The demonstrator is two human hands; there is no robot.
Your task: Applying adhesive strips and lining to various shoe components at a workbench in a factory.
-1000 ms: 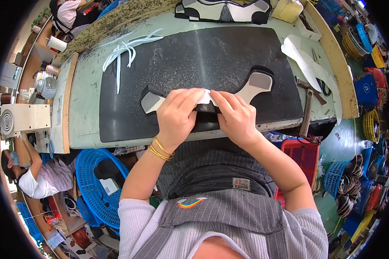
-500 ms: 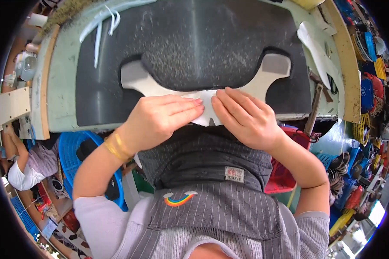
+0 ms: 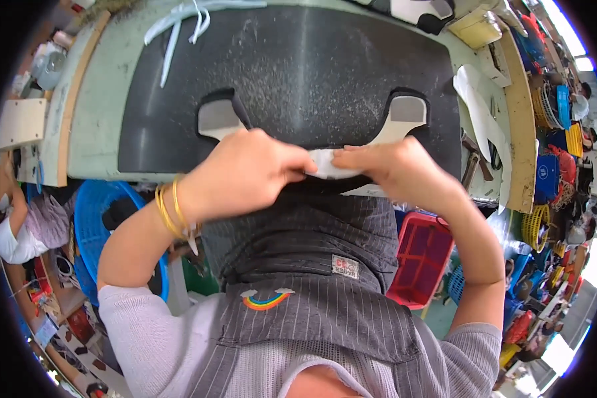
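A white U-shaped piece with black edging (image 3: pixel 324 164), shaped like a shoe upper, lies at the front edge of a dark mat (image 3: pixel 292 79). Its two flared arms, with greyish ends, reach away from me on the mat. My left hand (image 3: pixel 249 169) pinches the white middle of the piece from the left. From the right, my right hand (image 3: pixel 404 169) holds the same middle between thumb and fingers. This part is bent up and curls between my hands, with its black side showing below. The undersides of my fingers are partly hidden.
Pale blue strips (image 3: pixel 172 40) lie at the mat's far left. A hammer (image 3: pixel 472 162) and a white sheet (image 3: pixel 481 109) rest at the right. Below the table stand a blue basket (image 3: pixel 89 225) and a red basket (image 3: pixel 421 255). Another person (image 3: pixel 30 232) is at the left.
My fingers were laid flat over the middle of the white piece. Now they grip it, and that part has been bent up. The view has shifted slightly.
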